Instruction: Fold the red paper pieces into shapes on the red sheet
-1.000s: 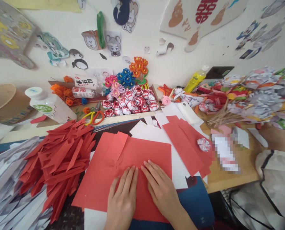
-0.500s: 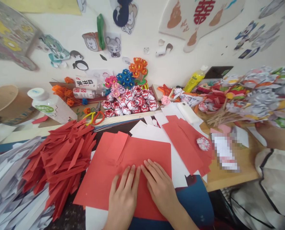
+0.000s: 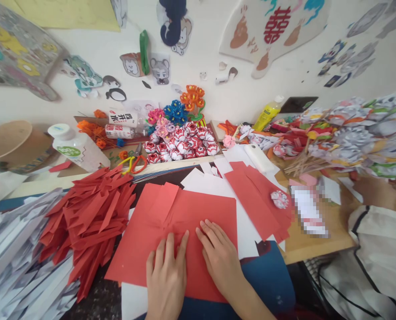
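A large red paper sheet [image 3: 204,206] lies in front of me, with several smaller red paper pieces [image 3: 167,200] on its upper left part. My left hand [image 3: 167,269] rests palm down on the red paper, its index finger stretched out and the other fingers slightly bent. To its right, my right hand [image 3: 222,255] lies flat on the same sheet, fingers stretched. Neither hand has anything gripped that I can see. Whether a separate red piece lies beneath the fingers is hard to tell, red on red. White paper [image 3: 134,300] shows under the sheet's edges.
Folded red strips [image 3: 94,213] and white strips [image 3: 21,249] are heaped at left. Red-and-white paper flowers [image 3: 184,144], scissors [image 3: 134,163] and a white bottle [image 3: 78,146] stand behind. Cut red paper [image 3: 254,195] lies right. Another person's sleeve [image 3: 381,249] is far right.
My left hand has shifted slightly toward me and left, its fingers bending more and parting from the right hand. The right hand stays nearly in place. The view has tilted a little.
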`<state>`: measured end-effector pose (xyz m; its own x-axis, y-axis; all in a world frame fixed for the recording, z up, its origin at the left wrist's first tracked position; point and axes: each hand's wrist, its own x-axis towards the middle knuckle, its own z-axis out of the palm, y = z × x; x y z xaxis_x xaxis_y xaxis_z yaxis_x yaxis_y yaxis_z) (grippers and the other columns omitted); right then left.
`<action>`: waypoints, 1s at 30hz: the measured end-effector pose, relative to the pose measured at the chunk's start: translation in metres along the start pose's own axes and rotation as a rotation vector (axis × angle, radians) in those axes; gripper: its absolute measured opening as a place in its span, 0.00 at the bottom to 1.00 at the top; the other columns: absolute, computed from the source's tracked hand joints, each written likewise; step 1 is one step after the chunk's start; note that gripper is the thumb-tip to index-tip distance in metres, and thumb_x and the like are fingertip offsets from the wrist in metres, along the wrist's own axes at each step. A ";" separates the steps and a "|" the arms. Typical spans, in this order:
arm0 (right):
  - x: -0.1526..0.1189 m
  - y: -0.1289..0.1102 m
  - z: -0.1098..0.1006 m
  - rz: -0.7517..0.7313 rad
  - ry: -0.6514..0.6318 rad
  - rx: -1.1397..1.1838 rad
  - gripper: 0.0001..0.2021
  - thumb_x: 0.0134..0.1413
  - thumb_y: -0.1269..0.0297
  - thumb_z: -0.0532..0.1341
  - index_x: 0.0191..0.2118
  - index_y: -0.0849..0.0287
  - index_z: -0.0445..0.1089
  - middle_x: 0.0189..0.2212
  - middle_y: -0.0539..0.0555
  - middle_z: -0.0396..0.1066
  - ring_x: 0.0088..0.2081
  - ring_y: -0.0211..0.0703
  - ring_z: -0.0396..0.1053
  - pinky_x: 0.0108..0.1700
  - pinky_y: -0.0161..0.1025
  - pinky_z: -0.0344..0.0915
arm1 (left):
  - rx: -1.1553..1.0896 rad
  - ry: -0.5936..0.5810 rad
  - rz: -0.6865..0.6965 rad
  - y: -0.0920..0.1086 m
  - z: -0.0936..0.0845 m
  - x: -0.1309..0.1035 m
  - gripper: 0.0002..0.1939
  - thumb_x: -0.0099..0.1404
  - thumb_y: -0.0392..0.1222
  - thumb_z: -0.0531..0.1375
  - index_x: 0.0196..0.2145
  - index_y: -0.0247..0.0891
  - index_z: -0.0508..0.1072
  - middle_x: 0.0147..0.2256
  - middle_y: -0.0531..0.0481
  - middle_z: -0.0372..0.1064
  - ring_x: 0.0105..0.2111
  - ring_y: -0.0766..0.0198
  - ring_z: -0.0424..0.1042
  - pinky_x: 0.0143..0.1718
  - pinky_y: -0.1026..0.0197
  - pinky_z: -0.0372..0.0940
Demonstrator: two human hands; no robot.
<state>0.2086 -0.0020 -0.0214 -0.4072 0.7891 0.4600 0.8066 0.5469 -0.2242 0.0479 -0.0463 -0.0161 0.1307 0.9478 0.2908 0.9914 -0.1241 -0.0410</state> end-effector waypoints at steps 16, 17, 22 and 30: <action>-0.002 -0.001 -0.003 -0.012 -0.028 0.000 0.21 0.59 0.80 0.50 0.53 0.63 0.71 0.53 0.61 0.71 0.57 0.50 0.66 0.56 0.50 0.69 | -0.009 0.112 -0.025 -0.015 -0.016 -0.001 0.20 0.65 0.34 0.55 0.53 0.37 0.72 0.48 0.40 0.72 0.44 0.52 0.68 0.47 0.49 0.57; -0.002 0.000 -0.004 -0.020 -0.032 -0.003 0.20 0.60 0.80 0.50 0.53 0.63 0.71 0.53 0.61 0.71 0.57 0.50 0.65 0.56 0.50 0.69 | -0.039 0.123 0.003 -0.012 -0.015 0.002 0.20 0.65 0.33 0.54 0.54 0.36 0.71 0.48 0.40 0.73 0.45 0.53 0.69 0.48 0.50 0.57; -0.002 -0.002 -0.006 -0.039 -0.042 -0.039 0.21 0.58 0.81 0.50 0.54 0.65 0.71 0.53 0.62 0.70 0.57 0.52 0.66 0.56 0.49 0.69 | -0.163 0.160 0.115 -0.002 -0.003 0.011 0.21 0.66 0.28 0.49 0.53 0.31 0.71 0.51 0.41 0.72 0.51 0.54 0.68 0.54 0.53 0.56; -0.001 -0.007 -0.006 -0.069 -0.093 -0.131 0.26 0.57 0.81 0.51 0.59 0.55 0.67 0.55 0.61 0.68 0.57 0.53 0.65 0.54 0.49 0.68 | -0.200 0.158 0.098 -0.003 0.001 0.008 0.20 0.67 0.29 0.50 0.53 0.32 0.72 0.51 0.41 0.73 0.51 0.56 0.70 0.52 0.53 0.56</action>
<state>0.2064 -0.0087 -0.0150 -0.4964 0.7769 0.3874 0.8220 0.5641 -0.0782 0.0460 -0.0377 -0.0143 0.2090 0.8730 0.4407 0.9528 -0.2832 0.1091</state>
